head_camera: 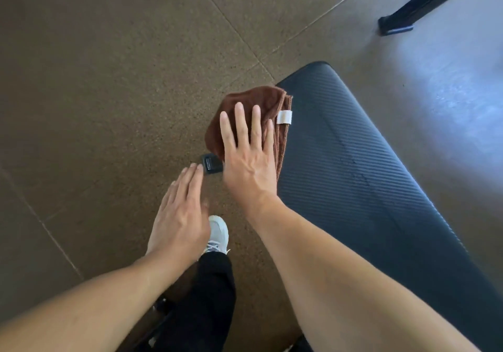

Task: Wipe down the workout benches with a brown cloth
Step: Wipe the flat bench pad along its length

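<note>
A black padded workout bench (353,166) with a ribbed surface runs from the centre to the lower right. A folded brown cloth (261,98) with a white tag lies over the bench's left edge near its far end. My right hand (247,150) presses flat on the cloth, fingers straight and spread. My left hand (179,213) hovers over the floor to the left of the bench, fingers straight and together, holding nothing. The bench edge beneath the cloth is hidden.
Brown speckled rubber floor tiles (109,79) surround the bench. A black bench foot (211,164) sticks out below the cloth. My white shoe (217,232) and black trouser leg stand beside the bench. A black equipment frame (424,3) sits at the top right.
</note>
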Tool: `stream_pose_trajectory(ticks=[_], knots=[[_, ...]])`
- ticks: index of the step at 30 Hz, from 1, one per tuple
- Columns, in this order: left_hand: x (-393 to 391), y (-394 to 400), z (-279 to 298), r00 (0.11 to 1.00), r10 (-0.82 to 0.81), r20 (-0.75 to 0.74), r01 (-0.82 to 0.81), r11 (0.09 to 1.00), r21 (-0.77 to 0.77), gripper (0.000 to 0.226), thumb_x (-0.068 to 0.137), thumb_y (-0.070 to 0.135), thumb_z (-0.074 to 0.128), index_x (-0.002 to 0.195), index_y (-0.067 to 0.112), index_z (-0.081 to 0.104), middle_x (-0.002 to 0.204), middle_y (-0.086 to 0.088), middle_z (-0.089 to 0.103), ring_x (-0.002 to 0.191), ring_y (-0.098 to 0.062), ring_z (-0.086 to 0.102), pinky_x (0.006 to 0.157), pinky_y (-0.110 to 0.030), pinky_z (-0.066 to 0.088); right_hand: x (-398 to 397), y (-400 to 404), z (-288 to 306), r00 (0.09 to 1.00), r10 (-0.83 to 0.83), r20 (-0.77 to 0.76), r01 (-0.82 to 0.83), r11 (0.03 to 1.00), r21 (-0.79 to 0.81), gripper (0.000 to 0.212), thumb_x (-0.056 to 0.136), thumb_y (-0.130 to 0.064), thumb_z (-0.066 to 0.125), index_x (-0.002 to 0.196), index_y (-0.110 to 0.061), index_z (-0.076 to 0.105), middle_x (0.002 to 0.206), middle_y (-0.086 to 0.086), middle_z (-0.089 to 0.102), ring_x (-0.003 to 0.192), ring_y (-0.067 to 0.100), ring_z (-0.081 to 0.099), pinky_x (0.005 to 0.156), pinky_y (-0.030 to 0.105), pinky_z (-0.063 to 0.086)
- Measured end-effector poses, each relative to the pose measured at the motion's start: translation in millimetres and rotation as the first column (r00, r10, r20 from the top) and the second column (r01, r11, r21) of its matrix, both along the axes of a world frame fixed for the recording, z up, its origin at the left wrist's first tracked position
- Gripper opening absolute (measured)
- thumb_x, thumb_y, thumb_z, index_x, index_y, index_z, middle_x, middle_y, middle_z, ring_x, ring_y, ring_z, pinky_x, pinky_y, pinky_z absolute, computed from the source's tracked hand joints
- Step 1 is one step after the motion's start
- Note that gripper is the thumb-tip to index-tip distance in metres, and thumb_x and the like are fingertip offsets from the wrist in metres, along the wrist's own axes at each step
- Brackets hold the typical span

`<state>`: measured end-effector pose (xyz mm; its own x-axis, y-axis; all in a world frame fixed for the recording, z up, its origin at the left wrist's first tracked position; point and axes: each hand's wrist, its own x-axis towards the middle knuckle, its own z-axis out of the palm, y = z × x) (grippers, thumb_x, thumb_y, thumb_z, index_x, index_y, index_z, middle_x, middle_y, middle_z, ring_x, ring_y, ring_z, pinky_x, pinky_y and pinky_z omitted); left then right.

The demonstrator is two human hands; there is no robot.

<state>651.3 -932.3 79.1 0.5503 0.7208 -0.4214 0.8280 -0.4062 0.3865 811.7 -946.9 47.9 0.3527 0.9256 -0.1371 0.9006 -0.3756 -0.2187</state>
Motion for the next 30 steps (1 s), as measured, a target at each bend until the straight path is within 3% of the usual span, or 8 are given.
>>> stream_pose_trajectory(ticks=[4, 12, 16, 20, 22, 24, 26, 30], knots=[[29.5, -6.5, 14.9, 0.998, -0.056, -0.001, 0.056, 0.996, 0.072, 0.066, 0.104, 0.02, 0.042, 0.161, 0.016, 0.01, 0.169, -0.001, 0.01, 0.155, -0.013, 0.007, 0.126, -0.034, 0.01, -2.4, -74.2, -0.4, 0.997, 0.019, -0.068, -0.02, 1.0, -0.017, 0.071, 0.099, -0.019, 0.024, 0.167, -0.016, 0.001, 0.174, 0.013, -0.002, 0.159, 0.041, -0.007, 0.128, 0.058, 0.002], [96.0, -114.1, 23.4, 0.986, -0.164, 0.018, 0.16, 0.979, 0.129, 0.061, 0.106, 0.021, 0.037, 0.161, 0.015, 0.012, 0.17, 0.0, 0.005, 0.156, -0.014, 0.004, 0.125, -0.031, 0.006, 4.5, -268.5, -0.4, 0.997, 0.01, -0.075, -0.014, 0.998, -0.056, 0.071, 0.102, -0.024, 0.032, 0.167, -0.02, 0.006, 0.175, 0.011, 0.0, 0.159, 0.038, -0.008, 0.128, 0.056, -0.002], [100.3, -189.0, 21.5, 0.952, -0.246, -0.184, 0.266, 0.959, 0.092, 0.065, 0.106, 0.026, 0.03, 0.161, 0.011, -0.001, 0.169, -0.003, -0.011, 0.155, -0.017, -0.011, 0.126, -0.035, -0.001, 11.1, -405.3, 1.7, 0.999, 0.038, -0.016, -0.039, 0.995, -0.089, 0.077, 0.097, -0.019, 0.041, 0.167, -0.02, 0.01, 0.174, 0.011, 0.006, 0.16, 0.04, -0.001, 0.129, 0.059, 0.005], [113.2, -199.6, 22.3, 0.903, -0.263, -0.338, 0.311, 0.946, 0.093, 0.069, 0.103, 0.031, 0.033, 0.16, 0.006, 0.003, 0.17, -0.01, -0.003, 0.156, -0.025, -0.001, 0.127, -0.039, 0.005, 20.7, -518.9, 7.9, 0.993, 0.098, 0.066, -0.087, 0.985, -0.151, 0.081, 0.09, -0.026, 0.046, 0.166, -0.017, 0.019, 0.172, 0.014, 0.017, 0.16, 0.04, 0.004, 0.127, 0.057, 0.009], [113.2, -191.7, 23.4, 0.879, -0.305, -0.367, 0.361, 0.928, 0.092, 0.069, 0.102, 0.029, 0.034, 0.16, 0.007, 0.004, 0.17, -0.01, -0.001, 0.156, -0.026, 0.002, 0.127, -0.04, 0.007, 22.0, -535.4, 5.9, 0.991, 0.115, 0.075, -0.099, 0.978, -0.183, 0.088, 0.087, -0.026, 0.057, 0.166, -0.017, 0.018, 0.171, 0.014, 0.02, 0.16, 0.039, 0.004, 0.127, 0.056, 0.008], [109.4, -189.5, 23.7, 0.875, -0.322, -0.362, 0.369, 0.927, 0.066, 0.07, 0.102, 0.026, 0.035, 0.16, 0.009, 0.0, 0.17, -0.008, -0.006, 0.156, -0.025, -0.002, 0.127, -0.04, 0.007, 17.2, -530.3, 3.9, 0.997, 0.072, 0.039, -0.062, 0.977, -0.206, 0.108, 0.079, -0.026, 0.075, 0.167, -0.017, 0.013, 0.174, 0.012, 0.012, 0.159, 0.04, 0.007, 0.127, 0.058, 0.007], [105.0, -190.3, 20.5, 0.888, -0.33, -0.32, 0.365, 0.929, 0.056, 0.071, 0.101, 0.021, 0.035, 0.16, 0.009, -0.002, 0.17, -0.006, -0.008, 0.156, -0.023, -0.005, 0.127, -0.04, 0.008, 14.1, -509.5, 2.3, 0.999, 0.022, 0.032, -0.016, 0.983, -0.183, 0.112, 0.077, -0.028, 0.08, 0.166, -0.015, 0.014, 0.175, 0.009, 0.005, 0.16, 0.039, 0.005, 0.126, 0.059, 0.007], [89.3, -185.0, 11.5, 0.926, -0.329, -0.185, 0.345, 0.936, 0.066, 0.076, 0.097, 0.014, 0.041, 0.161, 0.015, 0.0, 0.17, 0.001, -0.008, 0.156, -0.018, -0.008, 0.127, -0.043, 0.012, 20.8, -415.7, 6.3, 1.0, 0.011, -0.002, -0.012, 0.993, -0.12, 0.086, 0.097, -0.044, 0.052, 0.166, -0.015, 0.01, 0.174, 0.01, 0.004, 0.16, 0.037, -0.008, 0.128, 0.061, 0.005]])
